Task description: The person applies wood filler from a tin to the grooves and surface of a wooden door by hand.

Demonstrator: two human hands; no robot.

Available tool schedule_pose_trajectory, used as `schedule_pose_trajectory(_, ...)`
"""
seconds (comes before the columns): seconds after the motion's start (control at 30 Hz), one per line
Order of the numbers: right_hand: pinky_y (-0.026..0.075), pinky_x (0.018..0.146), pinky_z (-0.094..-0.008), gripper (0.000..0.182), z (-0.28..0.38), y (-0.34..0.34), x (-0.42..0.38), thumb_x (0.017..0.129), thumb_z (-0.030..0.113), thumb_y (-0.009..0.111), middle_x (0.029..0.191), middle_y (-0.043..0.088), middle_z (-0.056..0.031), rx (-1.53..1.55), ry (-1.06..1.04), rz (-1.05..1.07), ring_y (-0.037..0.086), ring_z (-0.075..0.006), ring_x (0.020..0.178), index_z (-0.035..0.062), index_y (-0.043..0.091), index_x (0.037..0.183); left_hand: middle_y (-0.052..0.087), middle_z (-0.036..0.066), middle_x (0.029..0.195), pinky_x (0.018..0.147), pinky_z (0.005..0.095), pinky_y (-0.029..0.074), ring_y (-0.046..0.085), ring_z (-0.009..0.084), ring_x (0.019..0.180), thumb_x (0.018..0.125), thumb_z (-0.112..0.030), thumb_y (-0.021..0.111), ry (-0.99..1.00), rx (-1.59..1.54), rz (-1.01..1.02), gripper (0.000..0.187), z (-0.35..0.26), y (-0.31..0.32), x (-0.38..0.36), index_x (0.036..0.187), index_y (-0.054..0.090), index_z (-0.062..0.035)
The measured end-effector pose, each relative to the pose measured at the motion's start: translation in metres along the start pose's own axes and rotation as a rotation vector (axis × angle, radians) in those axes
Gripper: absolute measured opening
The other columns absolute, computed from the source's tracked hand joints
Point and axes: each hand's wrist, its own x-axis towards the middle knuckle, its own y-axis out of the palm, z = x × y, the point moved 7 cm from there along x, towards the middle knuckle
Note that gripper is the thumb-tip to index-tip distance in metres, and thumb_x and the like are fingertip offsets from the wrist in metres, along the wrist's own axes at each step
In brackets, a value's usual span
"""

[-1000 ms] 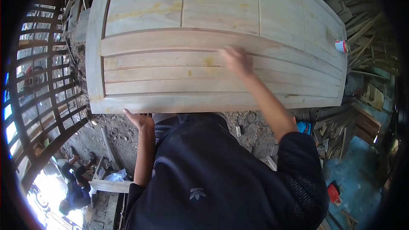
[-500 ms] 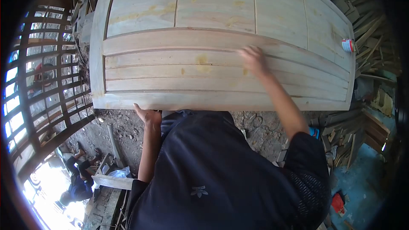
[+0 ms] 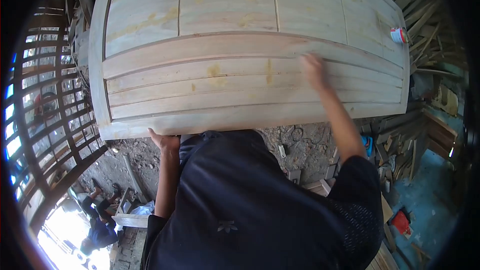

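A large pale wooden panelled door lies flat in front of me, with grooves, slats and yellowish filler patches. At its near edge, my left hand grips the frame, thumb on top and the other fingers hidden underneath. My right hand is on the slatted part right of the middle, fingers curled down and slightly blurred. Whatever it may hold is hidden beneath the fingers. On the door's far right side rests a small red-and-white can.
A wooden lattice stands on the left. Stacked wood strips lie beyond the door's right end. Below left, another person sits near a wooden bench. A red object lies on the bluish floor at right.
My right hand has moved to the right along the slats, fingers still curled. My left hand remains at the near edge. The view has shifted and tilted slightly.
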Motion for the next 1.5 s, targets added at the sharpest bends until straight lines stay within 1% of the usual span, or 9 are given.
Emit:
schedule_pose_trajectory(0.13,0.054,0.089,-0.0472,0.029,-0.042,-0.035,-0.019,0.079,-0.001,0.062,0.103,0.069,-0.0152,-0.209,0.028,0.129,0.065,-0.0374,0.1,0.0033,0.072,0.106,0.043,0.01,0.16,0.118,0.0602,0.029,0.041,0.0369,0.143,0.097,-0.077,0.029,-0.02,0.035,-0.012,0.081,0.002,0.002,-0.006,0.156,0.044,-0.0228)
schedule_pose_trajectory(0.27,0.054,0.091,-0.046,0.032,0.089,0.042,0.055,0.079,-0.004,0.061,0.111,0.068,-0.0155,0.154,-0.097,0.117,0.064,-0.0361,0.107,0.0018,0.071,0.109,0.043,0.011,0.16,0.118,0.061,0.029,0.041,0.0372,0.144,0.097,-0.076,0.028,-0.016,0.016,-0.004,0.082,0.003,0.001,0.003,0.157,0.043,-0.0224)
schedule_pose_trajectory(0.37,0.054,0.09,-0.0451,0.029,0.066,0.023,0.04,0.081,-0.002,0.062,0.11,0.067,-0.015,0.148,-0.061,0.102,0.064,-0.0357,0.108,0.0024,0.071,0.109,0.043,0.011,0.16,0.119,0.0611,0.028,0.04,0.0372,0.145,0.097,-0.076,0.028,-0.01,0.029,-0.017,0.082,0.001,0.007,-0.005,0.157,0.042,-0.0219)
schedule_pose_trajectory(0.5,0.057,0.088,-0.0439,0.03,-0.056,-0.034,-0.041,0.081,-0.004,0.063,0.109,0.067,-0.0123,-0.143,0.128,0.038,0.066,-0.0331,0.103,0.0032,0.071,0.109,0.042,0.012,0.161,0.121,0.0598,0.026,0.038,0.0371,0.146,0.098,-0.074,0.029,0.004,0.021,0.03,0.081,0.001,0.001,0.0,0.158,0.041,-0.0205)
schedule_pose_trajectory(0.77,0.058,0.086,-0.0415,0.032,0.116,0.045,0.082,0.075,-0.007,0.064,0.104,0.068,-0.0126,0.171,-0.212,0.08,0.067,-0.0321,0.1,0.0034,0.072,0.104,0.043,0.011,0.16,0.121,0.0584,0.028,0.041,0.0366,0.144,0.098,-0.075,0.032,0.076,0.02,-0.048,0.081,0.007,0.007,-0.005,0.157,0.043,-0.0197)
schedule_pose_trajectory(0.93,0.058,0.088,-0.0419,0.033,0.062,0.03,0.043,0.073,-0.007,0.065,0.106,0.067,-0.0134,0.093,-0.172,0.114,0.067,-0.0317,0.1,0.0022,0.071,0.104,0.043,0.01,0.161,0.12,0.057,0.028,0.041,0.0359,0.144,0.097,-0.076,0.033,0.026,-0.01,-0.047,0.082,0.008,0.007,-0.017,0.156,0.044,-0.0197)
schedule_pose_trajectory(1.1,0.057,0.087,-0.0421,0.033,0.195,0.099,0.118,0.075,-0.005,0.065,0.107,0.067,-0.0135,0.243,-0.236,0.043,0.066,-0.0322,0.101,0.0006,0.07,0.107,0.042,0.01,0.161,0.12,0.0571,0.025,0.038,0.036,0.146,0.098,-0.075,0.033,-0.003,-0.042,0.038,0.081,0.012,0.009,-0.02,0.156,0.044,-0.0192)
schedule_pose_trajectory(1.4,0.059,0.084,-0.041,0.036,0.084,0.038,0.061,0.075,-0.005,0.07,0.106,0.069,-0.0124,0.144,-0.16,0.094,0.07,-0.031,0.095,0.0041,0.073,0.11,0.044,0.01,0.159,0.119,0.0598,0.028,0.04,0.0364,0.144,0.098,-0.074,0.035,-0.05,-0.069,0.038,0.077,0.006,0.003,-0.019,0.154,0.046,-0.0214)
schedule_pose_trajectory(1.5,0.059,0.082,-0.0415,0.032,0.192,0.095,0.117,0.079,0.004,0.069,0.106,0.07,-0.0129,0.287,-0.201,-0.067,0.07,-0.0316,0.097,0.0046,0.073,0.111,0.045,0.01,0.158,0.117,0.0609,0.03,0.041,0.0369,0.143,0.098,-0.075,0.034,-0.039,-0.05,0.047,0.078,0.003,0.012,-0.02,0.154,0.046,-0.0221)
